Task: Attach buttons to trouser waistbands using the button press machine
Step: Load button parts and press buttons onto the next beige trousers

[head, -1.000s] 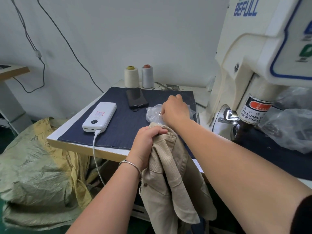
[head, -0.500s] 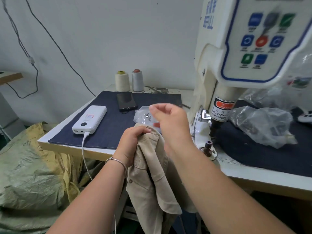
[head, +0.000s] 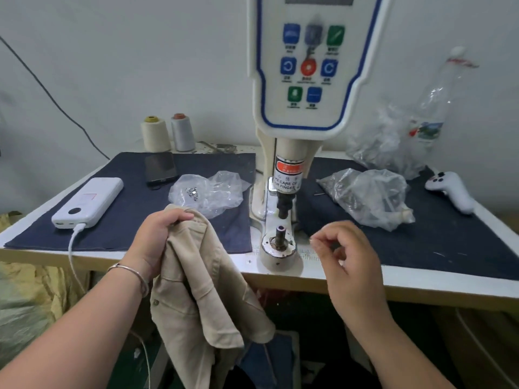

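A plain white wall (head: 118, 66) rises straight behind the worktable (head: 252, 262), with a dark cable (head: 53, 99) slanting down across it. Left of the worktable slumps a yellow-green woven sack (head: 31, 299); under the table it's dim.

A white table (head: 247, 261) is carrying two dark blue cloths (head: 134, 220) either side of the button press machine (head: 280, 242). Two thread cones (head: 156, 134) are standing at the back edge, beside a clear bottle (head: 432, 108).
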A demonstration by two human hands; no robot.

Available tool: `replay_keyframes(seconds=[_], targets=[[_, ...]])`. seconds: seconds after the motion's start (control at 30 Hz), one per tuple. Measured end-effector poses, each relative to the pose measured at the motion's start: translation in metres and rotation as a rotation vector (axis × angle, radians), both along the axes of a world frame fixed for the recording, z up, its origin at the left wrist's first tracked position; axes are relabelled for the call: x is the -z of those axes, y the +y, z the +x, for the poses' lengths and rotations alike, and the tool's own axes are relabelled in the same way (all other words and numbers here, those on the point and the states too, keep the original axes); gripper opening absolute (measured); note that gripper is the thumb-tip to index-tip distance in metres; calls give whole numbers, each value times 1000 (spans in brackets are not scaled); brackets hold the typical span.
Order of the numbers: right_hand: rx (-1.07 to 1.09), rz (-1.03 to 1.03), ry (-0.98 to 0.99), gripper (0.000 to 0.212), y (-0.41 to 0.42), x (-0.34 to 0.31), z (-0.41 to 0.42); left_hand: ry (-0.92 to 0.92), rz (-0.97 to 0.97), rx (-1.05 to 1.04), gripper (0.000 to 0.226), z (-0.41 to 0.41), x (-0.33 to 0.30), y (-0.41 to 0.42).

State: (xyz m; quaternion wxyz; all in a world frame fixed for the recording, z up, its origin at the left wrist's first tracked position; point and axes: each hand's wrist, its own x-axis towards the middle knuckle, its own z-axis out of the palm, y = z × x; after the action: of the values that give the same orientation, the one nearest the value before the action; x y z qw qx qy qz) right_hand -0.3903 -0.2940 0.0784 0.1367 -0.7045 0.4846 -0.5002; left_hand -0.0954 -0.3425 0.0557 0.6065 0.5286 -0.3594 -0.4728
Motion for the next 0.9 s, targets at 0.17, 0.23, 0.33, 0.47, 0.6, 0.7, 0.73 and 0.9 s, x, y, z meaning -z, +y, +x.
replay_keyframes(seconds=[0.17, 0.23, 0.33, 0.47, 0.6, 0.7, 0.73, 0.9], targets=[[-102, 40, 186, 11, -43, -9, 0, -12, -23, -7, 36, -2, 0, -1], [-167, 61, 199, 10, -53, -13, 4, -6, -18, -4, 34, -1, 1, 0], [-240, 91, 279, 8, -62, -19, 7, -10, -15, -1, 30, 0, 1, 0], [-286, 128, 342, 27, -68, -31, 10, -9, -29, -7, 27, -2, 0, -1], [-296, 150, 480, 13, -73, -37, 12, -4, -16, -9, 19, -2, -3, -1], [-315, 217, 478, 15, -76, -38, 11, -6, 17, -2, 12, -2, -4, 0], [-310, 226, 474, 16, -77, -38, 11, -11, 22, 0, 12, -2, -4, 1], [-309, 240, 471, 17, -77, -42, 10, -8, 16, 4, 12, -3, -5, 2]])
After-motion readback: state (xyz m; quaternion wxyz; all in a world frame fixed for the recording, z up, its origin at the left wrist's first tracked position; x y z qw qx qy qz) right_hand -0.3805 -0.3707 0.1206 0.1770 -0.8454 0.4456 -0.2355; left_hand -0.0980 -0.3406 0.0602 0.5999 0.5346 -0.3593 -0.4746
